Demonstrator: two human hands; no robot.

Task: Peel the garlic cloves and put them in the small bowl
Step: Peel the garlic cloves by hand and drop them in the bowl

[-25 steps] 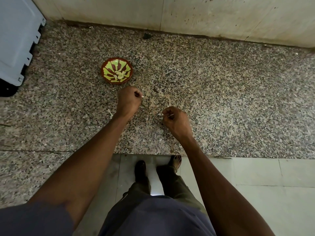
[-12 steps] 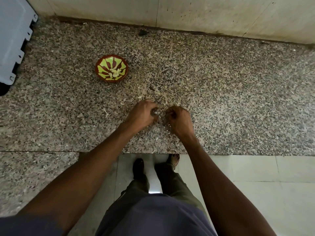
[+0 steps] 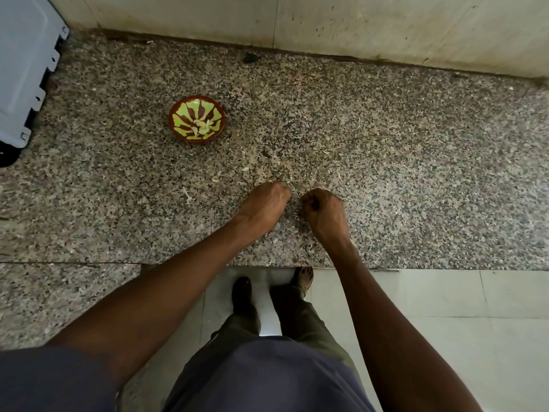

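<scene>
The small red-brown bowl [image 3: 178, 126] with a green leaf pattern sits on the speckled granite counter [image 3: 416, 173], left of centre, with several pale peeled cloves [image 3: 204, 125] in it. My left hand [image 3: 264, 203] and my right hand [image 3: 322, 209] hover close together near the counter's front edge, right of and nearer than the bowl. Both have curled fingers. A pale bit of garlic [image 3: 287, 184] shows at my left fingertips. Whatever my right hand pinches is hidden inside its fingers.
Loose garlic skins [image 3: 245, 168] lie scattered on the counter between the bowl and my hands. A grey plastic crate [image 3: 26, 69] stands at the far left. A tiled wall [image 3: 356, 22] closes the back. Below the counter edge [image 3: 445, 268] are my feet and the floor.
My left hand came back from beside the bowl, moving right and nearer until it met my right hand. The two hands now sit a small gap apart.
</scene>
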